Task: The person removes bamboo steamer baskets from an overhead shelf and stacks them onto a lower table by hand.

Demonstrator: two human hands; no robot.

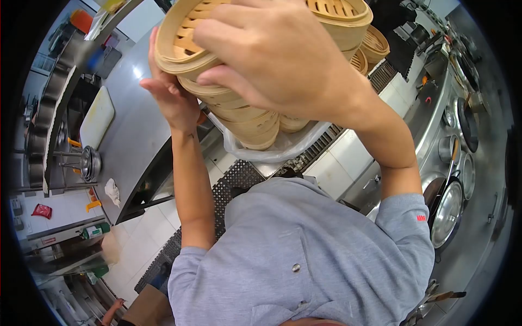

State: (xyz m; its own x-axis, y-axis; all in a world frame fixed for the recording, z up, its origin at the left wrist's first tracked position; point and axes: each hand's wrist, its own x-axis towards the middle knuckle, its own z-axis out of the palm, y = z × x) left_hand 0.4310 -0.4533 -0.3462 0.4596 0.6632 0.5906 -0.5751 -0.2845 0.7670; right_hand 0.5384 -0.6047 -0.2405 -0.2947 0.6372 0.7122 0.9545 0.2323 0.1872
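Observation:
A tall stack of round bamboo steamer baskets (pixel 239 117) rises in front of me, its top cut off by the upper edge of the view. My right hand (pixel 277 57) reaches across the top steamer basket (pixel 182 41), thumb against the outside of its rim and fingers over the inside. The slatted base of that basket shows, with nothing on the part I can see. Flat against the stack's left side lies my left hand (pixel 174 100), thumb out and fingers stretched upward, partly hidden by the basket.
More steamer baskets (pixel 340 24) stand to the right, over a plastic-lined container (pixel 272 155). On the left are a steel counter (pixel 130 108) and a white cutting board (pixel 98 117). Pans and a lidded pot (pixel 448 214) line the right counter. A co-worker's arm (pixel 112 311) shows at lower left.

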